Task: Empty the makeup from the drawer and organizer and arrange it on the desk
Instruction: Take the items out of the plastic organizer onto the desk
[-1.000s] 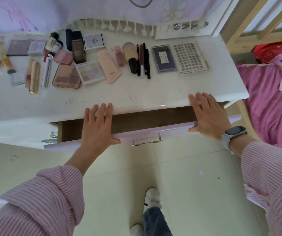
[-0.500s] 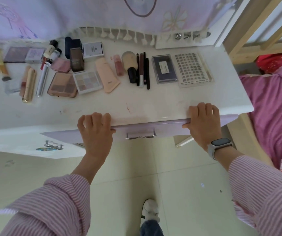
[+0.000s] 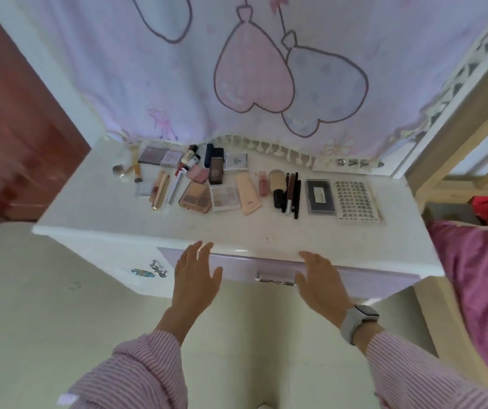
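The lilac drawer front [image 3: 242, 268] sits flush under the white desk top [image 3: 266, 234], with its metal handle [image 3: 275, 277] between my hands. My left hand [image 3: 197, 276] is in front of the drawer's left part, fingers straight and spread. My right hand [image 3: 320, 280], with a watch on its wrist, is just right of the handle, fingers straight. Neither holds anything. Makeup lies in a row across the desk: palettes [image 3: 195, 197], a pale eyeshadow palette [image 3: 225, 197], a peach tube [image 3: 248, 194], a brush [image 3: 276, 187], pencils [image 3: 292, 194], a dark case [image 3: 319, 196] and a lash tray [image 3: 356, 202].
A patterned cloth [image 3: 254, 84] hangs behind the desk. A brown door [image 3: 15, 128] stands at the left. A wooden bed frame [image 3: 458, 98] and pink bedding [image 3: 478, 276] are at the right. Pale floor [image 3: 45, 320] lies below.
The drawer, open a second ago, has been pushed in until shut. Both hands have left its top edge and now hover with straight fingers. The view has pulled back and up.
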